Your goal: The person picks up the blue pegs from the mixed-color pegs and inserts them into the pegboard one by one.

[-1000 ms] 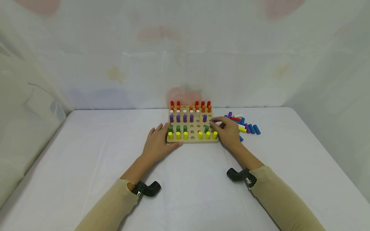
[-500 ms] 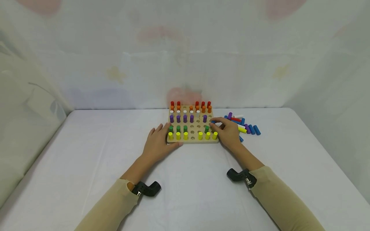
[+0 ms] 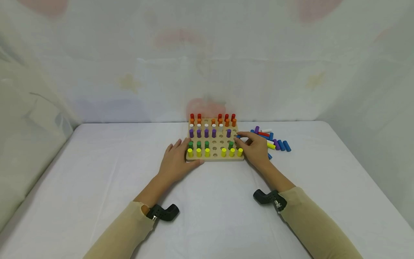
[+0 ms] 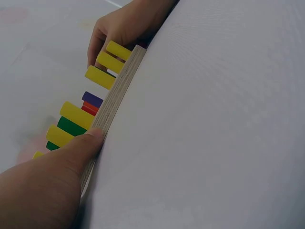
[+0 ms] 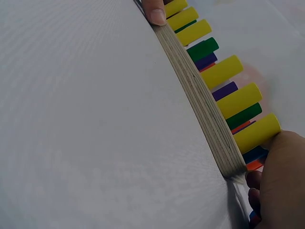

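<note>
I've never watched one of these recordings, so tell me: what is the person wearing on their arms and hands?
Both arms are in long beige sleeves that end just short of the wrists. A small black angled device, looking like a camera, is strapped on each wrist, one behind the left hand and one behind the right hand. Both hands are bare: no gloves, and no rings or watch that I can make out.

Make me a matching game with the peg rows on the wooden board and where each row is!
Things:
1. red pegs
2. yellow pegs
3. purple pegs
4. loose pegs

Places:
A. nearest row of the board
B. on the table, right of the board
C. farthest row
D. a middle row, behind the green pegs

Pairs: 1-C, 2-A, 3-D, 4-B
</note>
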